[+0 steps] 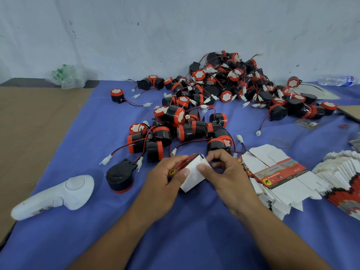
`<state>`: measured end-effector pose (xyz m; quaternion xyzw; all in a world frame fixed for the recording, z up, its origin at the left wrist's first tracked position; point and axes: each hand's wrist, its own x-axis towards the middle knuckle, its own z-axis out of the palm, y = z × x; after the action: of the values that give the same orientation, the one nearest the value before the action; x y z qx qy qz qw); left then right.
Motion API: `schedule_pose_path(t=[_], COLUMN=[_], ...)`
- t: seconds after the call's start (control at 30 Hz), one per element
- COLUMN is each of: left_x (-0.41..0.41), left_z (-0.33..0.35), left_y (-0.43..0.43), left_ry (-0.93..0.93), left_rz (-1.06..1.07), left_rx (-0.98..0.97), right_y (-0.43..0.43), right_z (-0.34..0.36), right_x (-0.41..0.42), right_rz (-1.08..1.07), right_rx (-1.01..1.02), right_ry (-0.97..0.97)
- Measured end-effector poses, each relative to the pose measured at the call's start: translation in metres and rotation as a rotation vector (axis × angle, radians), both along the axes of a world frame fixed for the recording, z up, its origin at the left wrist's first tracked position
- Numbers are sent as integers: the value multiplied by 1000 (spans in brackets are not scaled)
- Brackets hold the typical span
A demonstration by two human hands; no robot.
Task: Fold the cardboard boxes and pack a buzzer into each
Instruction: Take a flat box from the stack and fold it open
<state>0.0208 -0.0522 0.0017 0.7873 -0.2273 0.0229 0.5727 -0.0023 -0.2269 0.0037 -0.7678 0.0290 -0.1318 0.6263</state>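
Observation:
A small cardboard box (191,172), white inside with a red and black printed side, is held above the blue cloth between both hands. My left hand (167,184) grips its left printed side, thumb on the white panel. My right hand (228,172) pinches its right flap with thumb and fingers. A large pile of black and red buzzers (214,94) with red-black wires and white plugs spreads behind the hands. One buzzer (120,177) stands alone to the left. A stack of flat unfolded boxes (278,176) lies right of my right hand.
A white hand controller (56,195) lies at the left on the blue cloth (194,230). More flat boxes are fanned at the far right (342,182). Rubber bands (279,142), a water bottle (339,80), a plastic bag (67,76) and brown cardboard (29,123) lie around.

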Motion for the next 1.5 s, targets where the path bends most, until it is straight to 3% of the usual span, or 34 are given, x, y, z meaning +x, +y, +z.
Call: schedule_pose_path(t=[0.17,0.33,0.4,0.57,0.73,0.9,1.07,1.3,1.4,1.5], left_x=[0,7,7,-4,-4,4,6,6,8,14], left_z=[-3,-6,-8,-3,2,0,-5,-6,-9,-15], left_y=[3,5,3,2,-2,4,2,5,6,8], left_ry=[-154,-777,-839,-578,-401,-159,-137,-292,-283,-183], left_rz=[17,48,21,142,354,400,247,259,142,55], left_rx=[34,373,409,152,76,64,219,467,540,455], right_y=[-13,-13,-11,-12,-7,-3,2,6,-1,-4], right_z=[6,16,15,14,12,8,4,5,3,5], right_x=[1,-1,0,-1,-2,-2,-1,0,0,5], right_rz=[50,169,125,185,93,-84,-141,-316,-203,-182], right_rx=[-242,-107,-106,-90,-221,-350,-599,-1071,-1097,-1049], right_ry=[89,95,82,130,137,59,-63,-117,126,103])
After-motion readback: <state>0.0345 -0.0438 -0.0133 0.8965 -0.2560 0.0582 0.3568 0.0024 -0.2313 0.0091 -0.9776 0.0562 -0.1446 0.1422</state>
